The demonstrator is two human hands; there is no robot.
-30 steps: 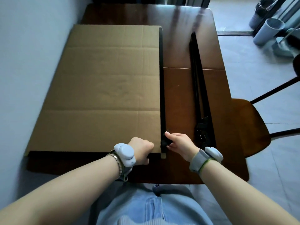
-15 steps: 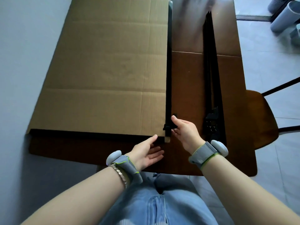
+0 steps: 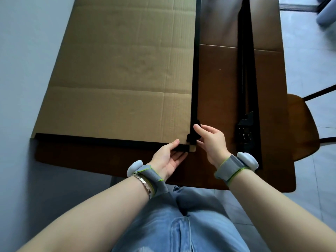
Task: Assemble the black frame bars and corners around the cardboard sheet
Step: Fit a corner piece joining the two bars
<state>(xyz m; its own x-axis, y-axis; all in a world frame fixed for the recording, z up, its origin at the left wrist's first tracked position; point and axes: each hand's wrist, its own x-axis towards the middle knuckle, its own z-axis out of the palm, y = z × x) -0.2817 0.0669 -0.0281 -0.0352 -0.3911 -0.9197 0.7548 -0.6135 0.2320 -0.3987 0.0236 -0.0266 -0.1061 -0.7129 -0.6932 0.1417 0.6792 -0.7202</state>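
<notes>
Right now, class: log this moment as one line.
left hand: pinches near bar | right hand: grips corner piece on right bar | cardboard sheet: corner uncovered

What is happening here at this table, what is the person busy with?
A person is framing a cardboard sheet on a wooden table. Two black bars edge it, the right bar and the near bar. At the near right corner, the right hand pinches a black corner piece on the right bar's end, and the left hand holds the near bar's end. Spare bars lie further right.
</notes>
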